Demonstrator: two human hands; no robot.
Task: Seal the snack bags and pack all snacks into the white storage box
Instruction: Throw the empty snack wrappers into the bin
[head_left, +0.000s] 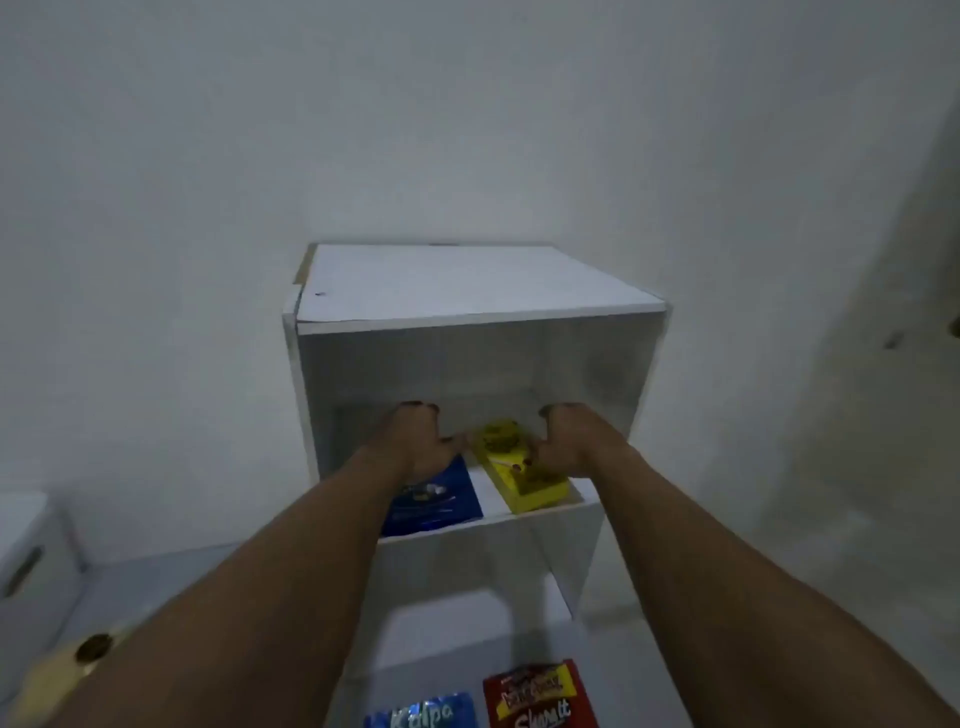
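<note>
A yellow snack pack (519, 480) lies on the upper shelf of a white shelf unit (467, 291), with a dark blue snack bag (441, 501) to its left. My left hand (418, 441) and my right hand (569, 441) reach into that compartment with curled fingers. They flank the far end of the yellow pack, and both thumbs press against its sides. My left wrist lies over the blue bag. On the lower shelf at the frame's bottom edge lie a blue snack bag (423, 714) and a red snack bag (540, 696). The white storage box (26, 551) stands at the far left.
White walls close in behind and to the right of the shelf unit. A pale yellow object (57, 675) with a dark round spot sits at the bottom left, beside the storage box. Grey floor shows between the box and the shelf unit.
</note>
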